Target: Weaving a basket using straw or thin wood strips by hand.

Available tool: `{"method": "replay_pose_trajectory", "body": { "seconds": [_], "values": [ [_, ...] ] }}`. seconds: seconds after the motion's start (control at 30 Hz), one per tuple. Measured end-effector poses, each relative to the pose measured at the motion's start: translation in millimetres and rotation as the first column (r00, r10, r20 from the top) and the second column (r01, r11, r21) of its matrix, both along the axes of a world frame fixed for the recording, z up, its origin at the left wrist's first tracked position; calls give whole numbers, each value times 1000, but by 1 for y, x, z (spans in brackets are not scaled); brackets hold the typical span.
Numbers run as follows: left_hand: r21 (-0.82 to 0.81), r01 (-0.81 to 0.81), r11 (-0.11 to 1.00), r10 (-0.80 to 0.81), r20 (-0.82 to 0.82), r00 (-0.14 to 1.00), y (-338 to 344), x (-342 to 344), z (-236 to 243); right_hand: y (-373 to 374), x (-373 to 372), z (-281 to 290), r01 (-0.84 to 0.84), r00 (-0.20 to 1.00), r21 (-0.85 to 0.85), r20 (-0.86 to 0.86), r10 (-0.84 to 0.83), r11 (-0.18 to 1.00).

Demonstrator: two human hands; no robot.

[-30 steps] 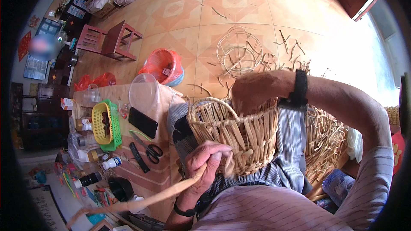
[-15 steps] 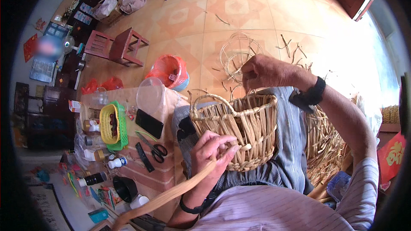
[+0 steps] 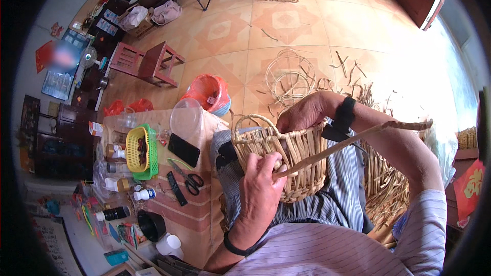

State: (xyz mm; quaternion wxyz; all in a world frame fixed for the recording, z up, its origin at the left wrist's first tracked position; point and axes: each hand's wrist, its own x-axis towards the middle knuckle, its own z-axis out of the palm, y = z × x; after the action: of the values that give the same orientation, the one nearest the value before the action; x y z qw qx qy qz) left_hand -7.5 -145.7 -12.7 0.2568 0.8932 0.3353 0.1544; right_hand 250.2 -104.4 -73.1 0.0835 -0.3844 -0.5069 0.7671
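Observation:
A woven straw basket (image 3: 312, 166) with a looped handle rests on my lap, on striped grey cloth. My left hand (image 3: 261, 186) presses at its front wall, fingers closed on a long flat straw strand (image 3: 353, 137) that slants up to the right across the basket and my right forearm. My right hand (image 3: 302, 111) reaches over the rim into the basket beside the handle, with its fingertips hidden inside.
At left, a table (image 3: 199, 214) holds scissors (image 3: 192, 184), a phone (image 3: 183, 149), stacked plastic baskets (image 3: 138, 151) and bottles. Beyond are a red stool (image 3: 158, 64), a lined bucket (image 3: 207, 92) and wire rings (image 3: 289, 76). Straw (image 3: 381, 194) lies at right.
The strand has swung from the lower left to slant up-right. My right hand has moved from above the basket down into it, while my left hand has shifted slightly right along its front.

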Motion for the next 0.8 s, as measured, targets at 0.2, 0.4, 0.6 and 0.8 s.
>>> {"method": "replay_pose_trajectory", "body": {
  "seconds": [0.2,0.4,0.6,0.8],
  "values": [
    [58,-55,997,53,28,998,-2,6,-12,12,-1,-16,-115,993,-72,9,116,991],
    [26,-12,1000,10,90,996,4,-1,-13,10,1,-30,-67,996,-115,-71,59,991],
    [14,79,997,-80,71,994,10,-2,-8,3,-3,-40,11,981,-179,-187,-46,984],
    [55,102,993,-107,84,991,3,-6,-16,4,-4,-84,79,974,117,-220,-52,990]
  ]
}}
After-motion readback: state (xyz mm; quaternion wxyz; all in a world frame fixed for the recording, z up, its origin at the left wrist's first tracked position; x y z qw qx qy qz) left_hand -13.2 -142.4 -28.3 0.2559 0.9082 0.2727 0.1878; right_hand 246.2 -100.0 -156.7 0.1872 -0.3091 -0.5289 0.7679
